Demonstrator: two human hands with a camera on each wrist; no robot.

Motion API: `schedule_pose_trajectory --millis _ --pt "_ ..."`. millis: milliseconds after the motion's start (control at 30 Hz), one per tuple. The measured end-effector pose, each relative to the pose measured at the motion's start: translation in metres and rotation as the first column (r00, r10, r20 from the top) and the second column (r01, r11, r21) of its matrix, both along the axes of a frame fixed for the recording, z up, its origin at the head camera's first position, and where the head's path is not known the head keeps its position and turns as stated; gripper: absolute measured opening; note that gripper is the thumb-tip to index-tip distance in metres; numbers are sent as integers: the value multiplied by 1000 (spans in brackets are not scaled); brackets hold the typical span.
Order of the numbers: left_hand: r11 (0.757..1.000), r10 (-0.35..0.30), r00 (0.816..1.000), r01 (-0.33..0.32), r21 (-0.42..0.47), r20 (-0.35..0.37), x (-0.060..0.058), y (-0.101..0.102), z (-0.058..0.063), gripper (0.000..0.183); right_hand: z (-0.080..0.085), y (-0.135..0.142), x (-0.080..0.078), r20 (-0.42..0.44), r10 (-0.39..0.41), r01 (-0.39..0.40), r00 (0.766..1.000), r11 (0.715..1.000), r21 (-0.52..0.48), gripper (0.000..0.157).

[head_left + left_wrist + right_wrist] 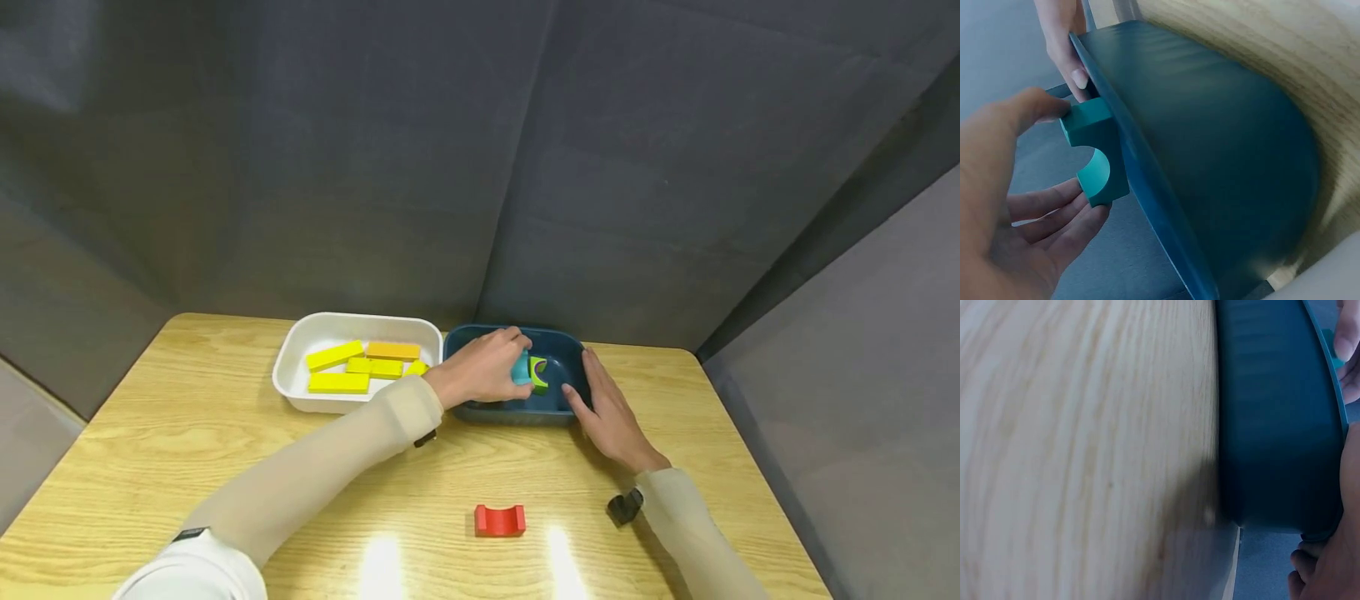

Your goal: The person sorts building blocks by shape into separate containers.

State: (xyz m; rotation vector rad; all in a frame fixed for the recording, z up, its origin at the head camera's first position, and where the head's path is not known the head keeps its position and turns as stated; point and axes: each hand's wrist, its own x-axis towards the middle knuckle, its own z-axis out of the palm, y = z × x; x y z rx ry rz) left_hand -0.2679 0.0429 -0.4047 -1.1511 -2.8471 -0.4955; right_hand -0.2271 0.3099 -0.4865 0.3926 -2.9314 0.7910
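Observation:
My left hand [487, 367] pinches a teal arch-shaped block [1100, 134] between thumb and fingertips, at the dark blue bin [558, 412]. In the left wrist view the block's half-round cutout faces the palm. Beside it in the head view is a lime green block [538, 385] with a curved, purple-edged cutout, inside the bin. My right hand [617, 417] grips the bin's right end, its thumb over the inner side and its fingers along the outside. The right wrist view shows those fingers [1304, 565] bent round the bin's end, partly hidden.
A white bin [322, 404] stands left of the blue one, holding several yellow blocks [339, 383] and an orange block [393, 351]. Nearer on the wooden table [337, 475] lies a red arch block [500, 522]. Grey cloth [375, 167] hangs behind the table.

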Motion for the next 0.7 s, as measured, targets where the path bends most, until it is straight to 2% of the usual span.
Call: schedule_pose_trajectory --millis 200,367,533,700 --pt "1000 7 1000 -6 -4 28 -9 3 -6 65 -4 -3 0 -26 11 -12 1000 1000 -28 81" --pt "999 13 1000 -12 -32 21 -16 4 -13 64 -7 -6 1 -15 13 -14 1000 999 -33 83" --pt "1000 0 1000 1 -25 24 -27 11 -14 64 -4 -1 0 -8 -2 2 1000 1000 -10 83" --pt "1000 1 999 0 -25 41 -33 16 -15 63 -3 1 -1 -16 -5 5 1000 1000 -4 82"
